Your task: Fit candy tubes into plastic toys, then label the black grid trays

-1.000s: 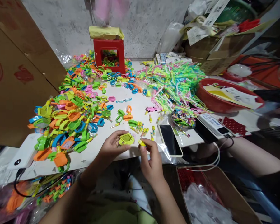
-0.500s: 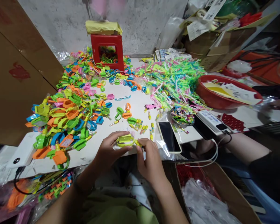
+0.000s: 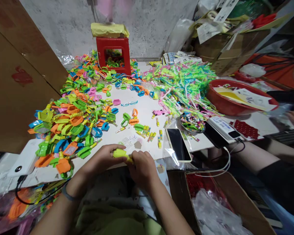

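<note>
A yellow plastic toy watch [image 3: 119, 152] is held between my two hands above the table's front edge. My left hand [image 3: 106, 156] grips its case between thumb and fingers. My right hand [image 3: 143, 166] is closed at the other end, pinching the yellow strap part; its fingertips partly hide what is there. Just beyond my hands lie small clear sticker sheets [image 3: 129, 141]. Several small tubes with yellow labels [image 3: 145, 130] lie a little farther off. A large heap of coloured toy watches [image 3: 73, 120] covers the table to the left.
A red stool [image 3: 114, 55] stands at the back. To the right are a pile of coloured strips [image 3: 186, 78], a bowl of small pieces [image 3: 192, 122], a phone [image 3: 178, 145] and a red basin [image 3: 240, 107]. Another person's arm [image 3: 250, 153] is at far right.
My hands have moved left and slightly down with the toy watch. It has turned, so its open loop is no longer facing me. The sticker sheets now show more.
</note>
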Demonstrator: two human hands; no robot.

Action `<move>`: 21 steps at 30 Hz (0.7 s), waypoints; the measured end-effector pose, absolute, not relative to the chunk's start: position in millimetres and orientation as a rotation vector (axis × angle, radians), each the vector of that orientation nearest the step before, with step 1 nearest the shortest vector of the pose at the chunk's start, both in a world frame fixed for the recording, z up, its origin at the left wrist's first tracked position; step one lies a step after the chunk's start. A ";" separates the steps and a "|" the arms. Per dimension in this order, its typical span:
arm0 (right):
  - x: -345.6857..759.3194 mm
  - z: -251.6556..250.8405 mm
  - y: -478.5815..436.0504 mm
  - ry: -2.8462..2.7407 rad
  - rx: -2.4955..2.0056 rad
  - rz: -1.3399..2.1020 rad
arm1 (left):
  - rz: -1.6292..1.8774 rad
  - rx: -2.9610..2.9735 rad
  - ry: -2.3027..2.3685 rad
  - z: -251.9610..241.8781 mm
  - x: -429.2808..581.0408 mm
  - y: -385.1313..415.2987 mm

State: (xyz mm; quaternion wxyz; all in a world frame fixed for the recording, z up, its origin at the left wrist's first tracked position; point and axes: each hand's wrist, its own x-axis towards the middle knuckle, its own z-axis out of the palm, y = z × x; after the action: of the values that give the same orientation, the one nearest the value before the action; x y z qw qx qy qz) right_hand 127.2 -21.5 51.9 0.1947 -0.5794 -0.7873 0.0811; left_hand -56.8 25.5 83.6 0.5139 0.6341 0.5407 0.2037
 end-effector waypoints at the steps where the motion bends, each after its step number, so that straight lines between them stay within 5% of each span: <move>1: 126.5 48.5 -16.6 -2.204 -1.610 0.237 | 0.517 1.600 1.368 90.9 -64.9 29.6; 8: 162.9 25.3 14.6 -1.967 -1.895 0.137 | 1.164 2.015 2.097 152.9 -147.2 100.5; 12: 174.1 16.9 34.8 -1.879 -2.017 0.032 | 1.353 2.270 2.171 148.9 -141.0 135.4; 21: 160.2 16.4 63.3 -1.954 -1.948 -0.036 | 0.517 2.417 1.826 57.3 -7.7 142.3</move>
State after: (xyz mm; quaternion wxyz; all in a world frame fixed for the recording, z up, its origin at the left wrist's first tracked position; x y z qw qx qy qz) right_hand 160.2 63.3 16.4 0.1901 -0.6932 -0.6951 -0.0128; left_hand -7.7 142.3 57.3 0.0345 0.7860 0.5939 0.1681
